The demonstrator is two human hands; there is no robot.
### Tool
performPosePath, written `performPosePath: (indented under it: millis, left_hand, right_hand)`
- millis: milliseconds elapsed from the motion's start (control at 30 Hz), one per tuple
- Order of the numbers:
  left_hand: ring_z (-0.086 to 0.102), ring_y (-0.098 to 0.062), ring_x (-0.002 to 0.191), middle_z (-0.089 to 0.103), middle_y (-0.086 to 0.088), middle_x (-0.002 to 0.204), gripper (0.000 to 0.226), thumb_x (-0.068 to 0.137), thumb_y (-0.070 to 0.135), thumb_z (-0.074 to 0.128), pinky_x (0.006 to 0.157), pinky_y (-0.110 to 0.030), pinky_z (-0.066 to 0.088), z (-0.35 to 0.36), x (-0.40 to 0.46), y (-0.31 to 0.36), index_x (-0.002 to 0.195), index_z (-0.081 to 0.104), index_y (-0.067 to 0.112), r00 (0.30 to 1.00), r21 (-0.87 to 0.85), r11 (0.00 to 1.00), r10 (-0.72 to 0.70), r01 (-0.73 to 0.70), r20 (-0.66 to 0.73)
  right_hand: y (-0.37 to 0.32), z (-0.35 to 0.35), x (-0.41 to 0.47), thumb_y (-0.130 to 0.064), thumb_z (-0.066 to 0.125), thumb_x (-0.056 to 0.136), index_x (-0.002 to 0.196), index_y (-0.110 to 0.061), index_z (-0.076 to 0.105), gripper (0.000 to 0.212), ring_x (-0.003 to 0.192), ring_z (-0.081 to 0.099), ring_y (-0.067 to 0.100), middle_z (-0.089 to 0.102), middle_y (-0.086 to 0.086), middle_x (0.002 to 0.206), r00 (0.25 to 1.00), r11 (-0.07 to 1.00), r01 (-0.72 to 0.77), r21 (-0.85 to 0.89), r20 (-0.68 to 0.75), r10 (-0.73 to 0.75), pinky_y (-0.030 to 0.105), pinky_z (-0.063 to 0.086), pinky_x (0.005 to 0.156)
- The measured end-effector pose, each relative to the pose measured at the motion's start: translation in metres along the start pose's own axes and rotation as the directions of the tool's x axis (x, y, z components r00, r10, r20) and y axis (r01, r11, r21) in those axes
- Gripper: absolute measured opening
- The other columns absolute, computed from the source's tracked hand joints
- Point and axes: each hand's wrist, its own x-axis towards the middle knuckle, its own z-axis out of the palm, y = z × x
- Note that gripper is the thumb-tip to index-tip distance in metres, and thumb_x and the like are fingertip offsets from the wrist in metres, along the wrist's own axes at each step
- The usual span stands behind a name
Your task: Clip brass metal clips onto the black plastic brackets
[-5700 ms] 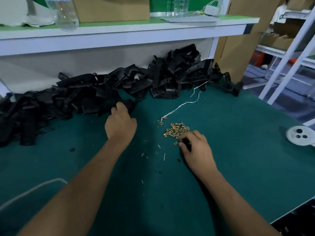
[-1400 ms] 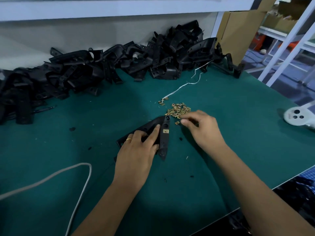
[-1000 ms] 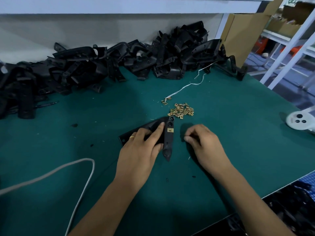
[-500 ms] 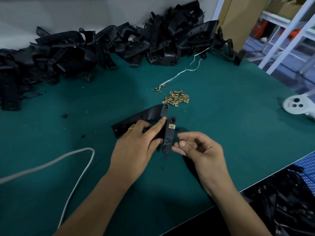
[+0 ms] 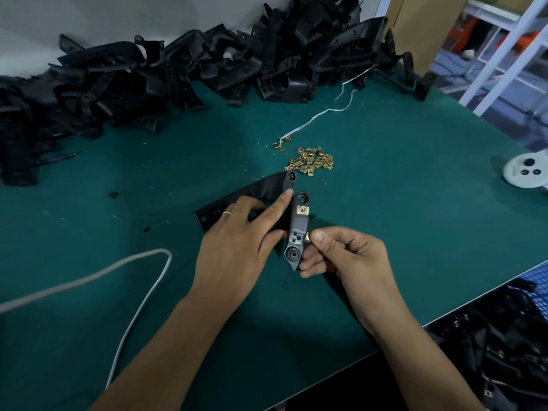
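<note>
We see the left hand (image 5: pixel 237 247) lying over a black plastic bracket (image 5: pixel 298 229) on the green counter (image 5: pixel 385 203), forefinger stretched along its upper arm and thumb against the side of the nearer arm; a gold ring (image 5: pixel 226 213) sits on one finger. The hand covers the middle of the bracket, so we cannot tell how its two arms join. One brass clip (image 5: pixel 302 209) is already seated on the nearer arm, just below the round hole at its far end.

The right hand (image 5: pixel 347 256) has its fingers curled, thumb and forefinger pinching a second brass clip (image 5: pixel 307 238) right against the bracket's edge, near its lower end. Only a sliver of that clip shows between the fingertips; we cannot tell whether it is already partly on the plastic. The lower fingers touch the bracket's pointed tip from beneath.

Just beyond the bracket lies a small heap of loose brass clips (image 5: pixel 311 163), with a few strays (image 5: pixel 280 146) beside the end of a thin white string (image 5: pixel 320 114). A long pile of black brackets (image 5: pixel 178 63) fills the back of the counter, its left part dark and hard to separate into pieces. A white cable (image 5: pixel 133 292) loops in from the left edge. A round white object (image 5: pixel 526 173) is cut off at the right. Below the counter's near edge, dark parts (image 5: pixel 504 336) are barely legible.
</note>
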Motion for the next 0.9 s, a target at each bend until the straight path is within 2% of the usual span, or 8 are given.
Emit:
performPosePath:
  millis: [167,400,500,600,700,900]
  left_hand:
    - [0.060,-0.021,0.098,0.056,-0.002,0.116,0.055,0.101,0.042,0.050,0.068,-0.035,0.053,0.001,-0.001,0.000,0.155,0.043,0.037,1.000,0.028,1.000,0.014,-0.014,-0.020]
    - [0.059,-0.022,0.097,0.058,-0.004,0.117,0.053,0.102,0.043,0.041,0.069,-0.033,0.051,0.000,-0.003,-0.001,0.154,0.044,0.036,0.999,0.053,0.998,0.037,-0.036,-0.030]
    - [0.058,-0.021,0.094,0.058,-0.003,0.117,0.052,0.101,0.039,0.048,0.069,-0.032,0.050,-0.001,-0.004,-0.001,0.153,0.046,0.035,0.999,0.049,0.998,0.050,-0.050,-0.005]
    - [0.058,-0.021,0.090,0.058,-0.002,0.113,0.055,0.099,0.033,0.056,0.069,-0.036,0.054,-0.004,-0.003,-0.006,0.153,0.047,0.034,0.992,0.054,0.992,0.112,-0.115,0.058]
    - [0.057,-0.020,0.090,0.058,0.001,0.111,0.055,0.098,0.033,0.056,0.071,-0.037,0.054,-0.010,-0.003,-0.009,0.152,0.047,0.035,0.982,0.062,0.986,0.148,-0.156,0.115]
    - [0.057,-0.025,0.092,0.059,-0.002,0.112,0.055,0.099,0.027,0.060,0.075,-0.041,0.052,-0.007,-0.002,0.006,0.152,0.048,0.034,0.990,0.119,0.983,0.139,-0.142,0.027]
  right_hand:
    - [-0.003,0.001,0.001,-0.024,0.075,0.090,0.086,-0.008,0.079,0.017,0.063,0.071,0.030,0.072,0.022,0.077,0.999,1.000,-0.031,-0.006,0.025,0.031,0.036,0.061,0.060]
    - [-0.007,-0.002,0.000,-0.025,0.074,0.090,0.083,-0.010,0.078,0.017,0.057,0.067,0.026,0.069,0.015,0.070,0.996,0.993,-0.029,-0.115,0.081,0.038,0.032,0.057,0.054]
    - [-0.009,-0.004,0.000,-0.025,0.075,0.089,0.081,-0.010,0.078,0.018,0.054,0.065,0.025,0.068,0.015,0.068,0.993,0.987,-0.039,-0.156,0.107,0.056,0.032,0.056,0.051]
    - [-0.010,-0.005,0.000,-0.024,0.076,0.088,0.078,-0.009,0.077,0.019,0.053,0.065,0.025,0.068,0.015,0.066,0.988,0.975,-0.041,-0.217,0.135,0.071,0.032,0.055,0.049]
    - [-0.009,-0.005,0.001,-0.025,0.076,0.086,0.079,-0.003,0.075,0.023,0.051,0.065,0.023,0.068,0.012,0.064,0.982,0.963,-0.040,-0.268,0.166,0.088,0.030,0.054,0.047]
    - [-0.011,-0.005,0.003,-0.024,0.078,0.087,0.071,-0.013,0.075,0.019,0.052,0.065,0.023,0.068,0.015,0.065,0.982,0.977,-0.037,-0.208,0.176,0.075,0.031,0.055,0.048]
